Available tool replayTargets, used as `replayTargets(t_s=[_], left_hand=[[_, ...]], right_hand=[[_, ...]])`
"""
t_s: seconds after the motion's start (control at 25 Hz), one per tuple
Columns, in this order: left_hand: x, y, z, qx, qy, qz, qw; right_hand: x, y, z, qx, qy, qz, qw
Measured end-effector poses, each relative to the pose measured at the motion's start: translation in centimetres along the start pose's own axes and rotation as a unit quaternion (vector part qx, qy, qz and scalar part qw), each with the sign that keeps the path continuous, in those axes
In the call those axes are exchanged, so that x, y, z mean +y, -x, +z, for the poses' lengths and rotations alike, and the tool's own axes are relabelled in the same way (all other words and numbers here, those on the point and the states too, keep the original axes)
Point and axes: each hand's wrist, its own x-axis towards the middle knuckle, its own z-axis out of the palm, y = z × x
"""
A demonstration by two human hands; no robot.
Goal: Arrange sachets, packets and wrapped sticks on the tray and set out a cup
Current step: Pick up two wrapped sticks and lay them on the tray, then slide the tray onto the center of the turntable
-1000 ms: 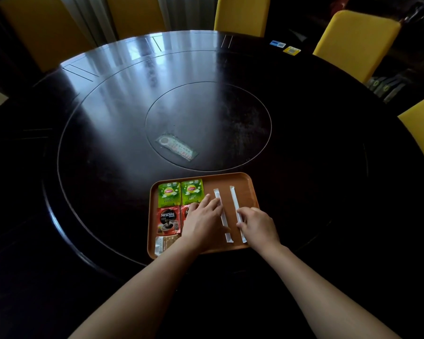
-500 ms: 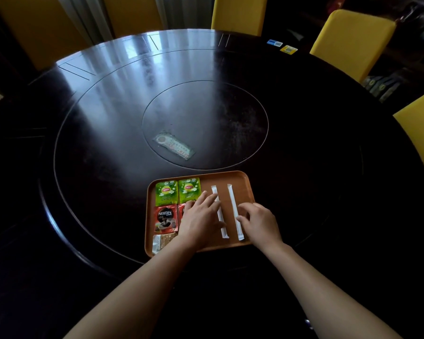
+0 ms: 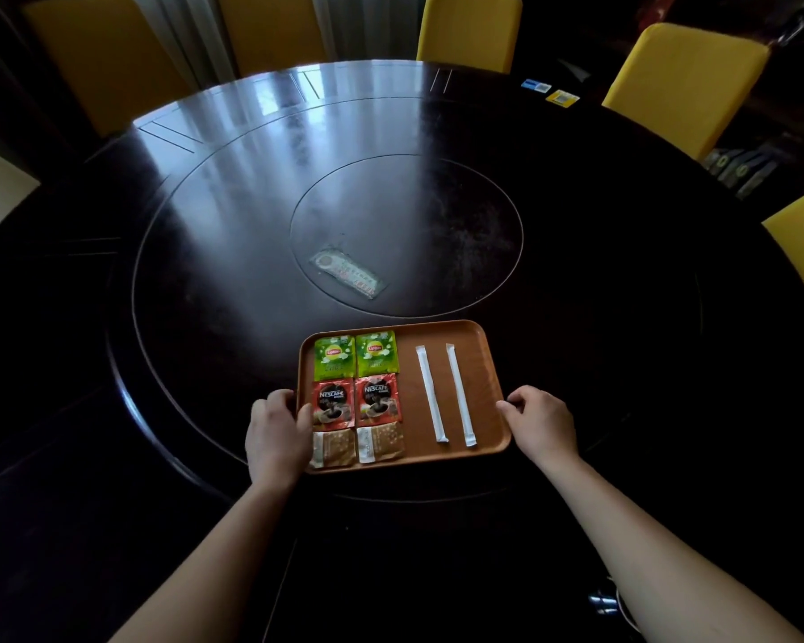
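Observation:
An orange-brown tray [image 3: 481, 364] lies on the dark round table near me. On its left half sit two green tea sachets [image 3: 356, 355], two red coffee packets [image 3: 356, 401] below them, and two brown sugar packets [image 3: 358, 445] at the front. Two white wrapped sticks [image 3: 444, 394] lie side by side on the right half. My left hand [image 3: 277, 436] grips the tray's left edge, thumb on the rim. My right hand [image 3: 541, 422] holds the right edge. No cup is in view.
A clear plastic-wrapped item [image 3: 347, 276] lies on the table's inner disc [image 3: 460, 234] beyond the tray. Two small cards [image 3: 551, 92] sit at the far right edge. Yellow chairs [image 3: 683, 81] ring the table.
Both hands left the packets and sticks in the tray's middle and moved outward to its left and right edges. The second coffee packet and both sugar packets are now uncovered.

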Motion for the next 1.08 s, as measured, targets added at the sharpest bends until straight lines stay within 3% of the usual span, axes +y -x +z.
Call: replayTargets(t_s=[0.24, 0.52, 1.08], left_hand=[[-0.2, -1.4, -0.8, -0.047, 0.041, -0.043, 0.997], [0.5, -2.9, -1.8, -0.023, 0.093, 0.007, 0.995], [8.0, -17.9, 1.7, -0.035, 0.035, 0.054, 0.997]], right_hand=[[-1.3, -0.2, 0.4, 0.003, 0.002, 0.024, 1.000], [-1.8, -1.5, 0.5, 0.038, -0.014, 0.005, 0.999], [-6.2, -16.2, 0.7, 0.052, -0.009, 0.022, 0.998]])
